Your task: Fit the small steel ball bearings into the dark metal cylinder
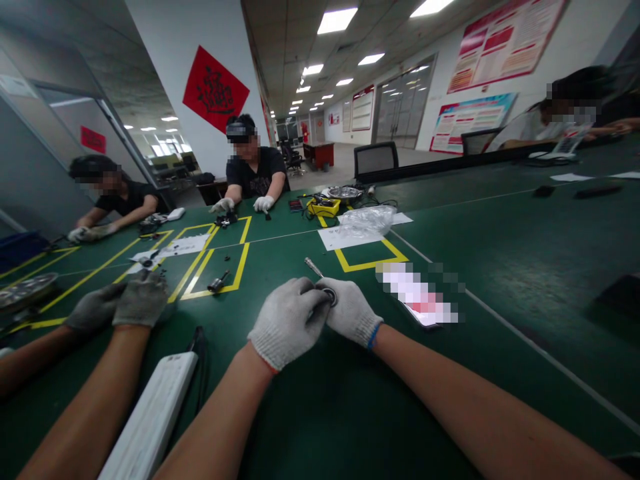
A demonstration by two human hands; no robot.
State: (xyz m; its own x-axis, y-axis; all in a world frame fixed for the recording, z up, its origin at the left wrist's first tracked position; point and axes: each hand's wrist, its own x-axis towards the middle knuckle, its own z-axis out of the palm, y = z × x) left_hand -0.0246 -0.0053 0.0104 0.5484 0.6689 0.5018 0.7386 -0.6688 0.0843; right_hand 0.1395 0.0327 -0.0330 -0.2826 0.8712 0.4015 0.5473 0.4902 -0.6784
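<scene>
Both my hands wear white knit gloves and meet over the green table (pixel 350 400). My left hand (pixel 287 321) is closed and pinches a small dark ring-shaped part (pixel 331 297). My right hand (pixel 350 310) is closed on the same part from the other side. A thin metal tool (pixel 314 267) lies on the table just beyond my fingers.
A neighbour's gloved hands (pixel 120 305) rest at my left, near a white power strip (pixel 150 417). Yellow tape boxes (pixel 223 270) mark the table. A blurred flat card (pixel 417 293) lies to my right. Paper and a plastic bag (pixel 367 219) sit farther off. Other people work across the table.
</scene>
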